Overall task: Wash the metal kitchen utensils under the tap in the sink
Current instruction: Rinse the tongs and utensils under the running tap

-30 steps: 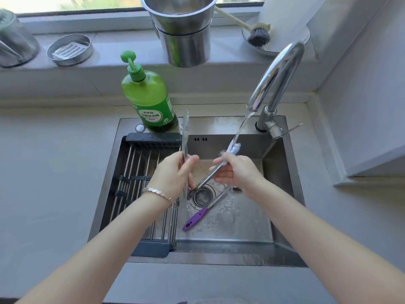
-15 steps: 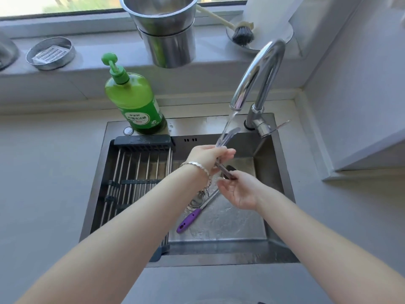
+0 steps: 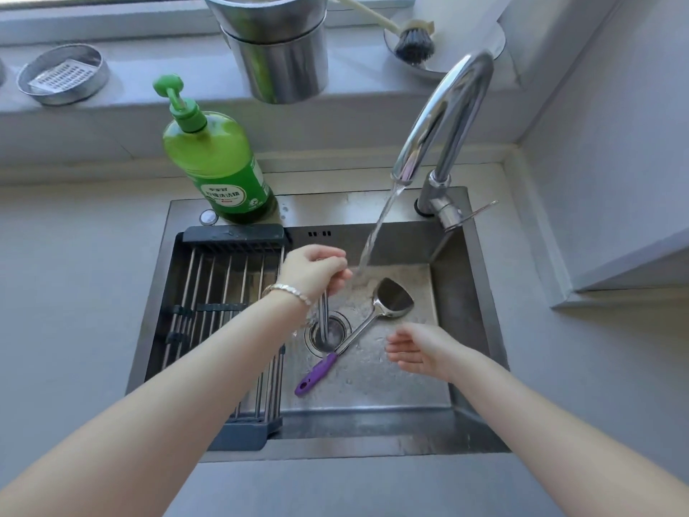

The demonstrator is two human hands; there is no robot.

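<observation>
Left hand [image 3: 317,272]: fingers clamped on metal utensil [image 3: 323,319], hanging over drain [image 3: 338,329]. Right hand [image 3: 423,352]: fingers loosely apart, near right wall of sink [image 3: 459,311].

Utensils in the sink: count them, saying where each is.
2: purple-handled spatula lying on the sink floor; metal tongs hanging from the left hand over the drain.

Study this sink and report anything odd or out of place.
The tap runs, but its stream falls on the sink floor: the left hand holds its metal utensil beside the water, and the purple-handled spatula lies clear of it.
</observation>
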